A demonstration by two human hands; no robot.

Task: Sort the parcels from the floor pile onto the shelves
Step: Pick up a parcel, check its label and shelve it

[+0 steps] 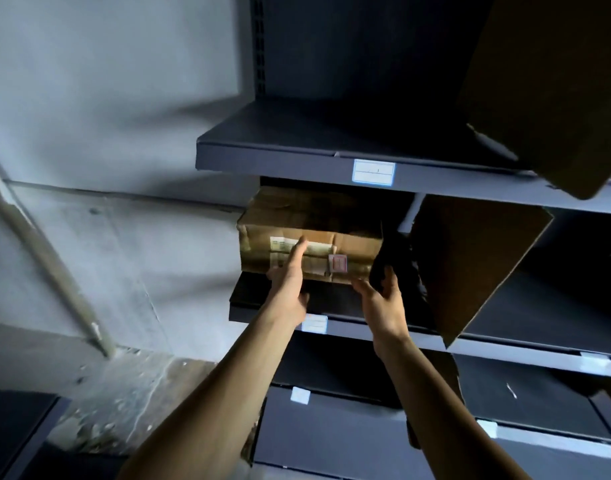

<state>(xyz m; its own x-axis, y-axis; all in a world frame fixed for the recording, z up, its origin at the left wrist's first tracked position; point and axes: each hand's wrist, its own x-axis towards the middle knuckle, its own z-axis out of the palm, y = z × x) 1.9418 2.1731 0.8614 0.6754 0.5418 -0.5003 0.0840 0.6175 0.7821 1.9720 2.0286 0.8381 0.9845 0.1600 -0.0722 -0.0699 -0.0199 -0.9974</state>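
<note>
A taped brown cardboard parcel (345,233) with a white label lies on the middle shelf (525,348) of a dark metal rack. My left hand (290,278) presses straight fingers against its front face. My right hand (380,299) is at the parcel's lower right corner, fingers loosely bent beside a dark item (390,258); whether it touches either is unclear. A larger brown box (473,265) stands tilted just right of the parcel on the same shelf.
The upper shelf (297,150) carries another brown box (553,81) overhanging at top right. Lower shelves (331,441) sit below my arms. A grey wall (106,98) and a leaning pole (48,258) are on the left, with rough concrete floor (124,403).
</note>
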